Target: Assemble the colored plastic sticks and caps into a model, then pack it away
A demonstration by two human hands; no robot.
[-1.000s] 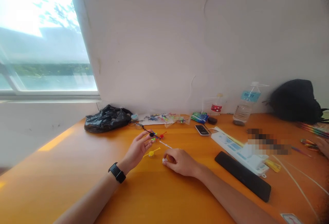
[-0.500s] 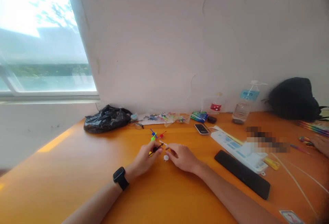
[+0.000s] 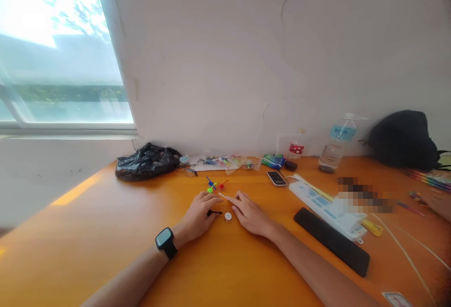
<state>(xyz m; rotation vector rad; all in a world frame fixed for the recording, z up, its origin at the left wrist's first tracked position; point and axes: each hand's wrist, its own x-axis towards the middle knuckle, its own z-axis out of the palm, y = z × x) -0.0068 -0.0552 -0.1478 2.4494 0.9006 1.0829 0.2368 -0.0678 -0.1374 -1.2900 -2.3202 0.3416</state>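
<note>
My left hand [image 3: 199, 213], a smartwatch [image 3: 164, 240] on its wrist, rests on the table with fingers stretched forward. Beside its thumb lies a small black arrow-shaped piece [image 3: 214, 213], partly hidden by the hand. Just past the fingertips are small plastic pieces: a green one [image 3: 210, 189], a blue one [image 3: 210, 183] and a red one [image 3: 221, 186]. My right hand [image 3: 252, 214] lies with fingers extended; its fingertips are at the end of a white arrow-shaped piece [image 3: 223, 196]. Between the hands stands a small round white piece [image 3: 228, 216].
At the back are a black plastic bag [image 3: 148, 162], glasses [image 3: 190, 172], bagged small parts [image 3: 239, 162] and bottles [image 3: 333, 152]. To the right lie a power strip [image 3: 317, 201], a black phone-like slab [image 3: 331, 241] and another person's hand [image 3: 439, 201].
My left hand has let go of the black piece, which now lies on the table by the thumb. Both hands have flattened out. The watch screen has lit up.
</note>
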